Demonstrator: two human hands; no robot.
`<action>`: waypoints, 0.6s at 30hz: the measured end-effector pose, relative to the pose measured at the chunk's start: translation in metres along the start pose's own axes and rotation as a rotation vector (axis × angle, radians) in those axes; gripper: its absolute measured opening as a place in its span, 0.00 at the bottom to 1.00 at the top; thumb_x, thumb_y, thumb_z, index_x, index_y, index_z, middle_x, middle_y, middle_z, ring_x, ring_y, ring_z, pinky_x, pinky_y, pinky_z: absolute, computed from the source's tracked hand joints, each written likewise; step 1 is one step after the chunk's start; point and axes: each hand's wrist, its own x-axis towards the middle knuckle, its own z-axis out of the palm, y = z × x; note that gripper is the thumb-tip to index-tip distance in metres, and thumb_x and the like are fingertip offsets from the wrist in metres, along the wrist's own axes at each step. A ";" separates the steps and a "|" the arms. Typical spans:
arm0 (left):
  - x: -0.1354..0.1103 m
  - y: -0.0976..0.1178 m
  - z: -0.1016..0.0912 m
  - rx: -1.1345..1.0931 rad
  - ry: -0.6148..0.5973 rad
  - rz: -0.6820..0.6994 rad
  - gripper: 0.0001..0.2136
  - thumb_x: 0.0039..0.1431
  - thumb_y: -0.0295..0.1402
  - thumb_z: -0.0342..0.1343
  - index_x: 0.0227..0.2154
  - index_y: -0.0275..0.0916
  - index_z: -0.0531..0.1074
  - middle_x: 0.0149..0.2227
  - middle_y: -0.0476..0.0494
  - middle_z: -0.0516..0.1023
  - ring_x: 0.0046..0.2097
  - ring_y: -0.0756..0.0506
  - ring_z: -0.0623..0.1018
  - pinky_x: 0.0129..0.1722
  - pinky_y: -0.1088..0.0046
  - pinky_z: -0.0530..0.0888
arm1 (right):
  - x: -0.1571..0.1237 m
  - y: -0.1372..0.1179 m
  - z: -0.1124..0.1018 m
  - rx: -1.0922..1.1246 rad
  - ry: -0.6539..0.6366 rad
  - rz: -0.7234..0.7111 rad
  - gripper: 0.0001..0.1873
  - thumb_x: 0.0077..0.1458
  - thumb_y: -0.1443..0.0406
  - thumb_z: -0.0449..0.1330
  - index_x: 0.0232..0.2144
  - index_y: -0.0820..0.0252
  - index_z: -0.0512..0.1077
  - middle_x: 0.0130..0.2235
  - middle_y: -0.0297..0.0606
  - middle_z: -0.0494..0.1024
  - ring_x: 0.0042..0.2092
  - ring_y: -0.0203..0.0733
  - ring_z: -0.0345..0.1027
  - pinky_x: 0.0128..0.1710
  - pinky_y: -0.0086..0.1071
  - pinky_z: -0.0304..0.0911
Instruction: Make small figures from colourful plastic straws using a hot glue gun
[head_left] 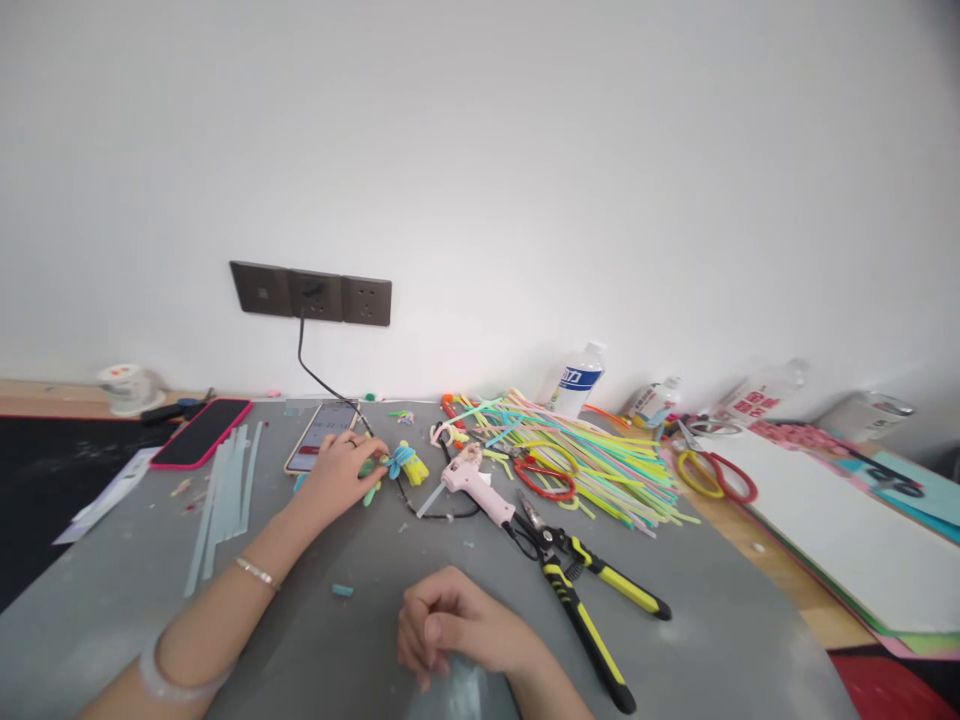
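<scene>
My left hand (346, 470) reaches over the grey mat, fingers bent down around a small green fuzzy piece (367, 467), mostly hidden under the fingertips. Right beside those fingertips lies a small blue and yellow pipe-cleaner figure (407, 464). My right hand (457, 625) rests near the front of the mat, its fingers curled in, with nothing visible in them. A pink hot glue gun (480, 487) lies between the hands and the pile of pastel pipe cleaners (600, 460). Black and yellow pliers (577, 580) lie to the right of my right hand.
Glue sticks (225, 490) and a pink-cased phone (201, 433) lie at left; another phone (319, 435) is behind my left hand. Red-and-yellow-handled scissors (712, 472), a white bottle (577, 380) and paper sheets (847, 530) are at right. A black cord (322, 380) runs to the wall socket.
</scene>
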 end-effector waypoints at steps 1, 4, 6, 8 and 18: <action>0.001 0.000 0.001 -0.018 0.003 -0.017 0.05 0.57 0.31 0.57 0.37 0.44 0.74 0.39 0.47 0.83 0.45 0.39 0.75 0.45 0.61 0.63 | 0.000 0.000 0.000 0.007 0.004 -0.002 0.27 0.53 0.46 0.64 0.19 0.61 0.64 0.17 0.25 0.63 0.22 0.32 0.63 0.32 0.31 0.59; 0.003 0.002 0.005 -0.079 0.024 -0.046 0.04 0.58 0.30 0.55 0.36 0.43 0.73 0.35 0.48 0.82 0.42 0.40 0.77 0.46 0.61 0.64 | 0.000 -0.002 0.002 0.002 0.013 0.003 0.27 0.53 0.46 0.65 0.20 0.61 0.65 0.17 0.26 0.64 0.23 0.33 0.64 0.33 0.32 0.60; 0.004 0.004 0.008 -0.102 0.022 -0.039 0.04 0.58 0.29 0.55 0.36 0.43 0.73 0.35 0.49 0.82 0.42 0.41 0.77 0.46 0.62 0.66 | 0.000 -0.003 0.003 -0.007 0.016 0.001 0.27 0.53 0.46 0.64 0.20 0.61 0.64 0.17 0.26 0.64 0.23 0.33 0.64 0.33 0.32 0.60; 0.004 0.007 0.010 -0.137 0.027 -0.006 0.06 0.58 0.29 0.55 0.38 0.43 0.73 0.39 0.48 0.81 0.43 0.42 0.77 0.47 0.63 0.68 | 0.000 -0.005 0.004 -0.015 0.015 -0.006 0.27 0.53 0.46 0.64 0.20 0.61 0.64 0.17 0.26 0.64 0.23 0.33 0.64 0.33 0.32 0.60; 0.001 0.000 -0.009 -0.101 0.340 0.031 0.07 0.62 0.32 0.50 0.39 0.43 0.73 0.39 0.43 0.81 0.46 0.40 0.75 0.48 0.61 0.68 | 0.000 -0.004 0.003 -0.065 0.015 0.002 0.28 0.53 0.44 0.62 0.20 0.60 0.63 0.17 0.25 0.63 0.24 0.33 0.63 0.35 0.33 0.60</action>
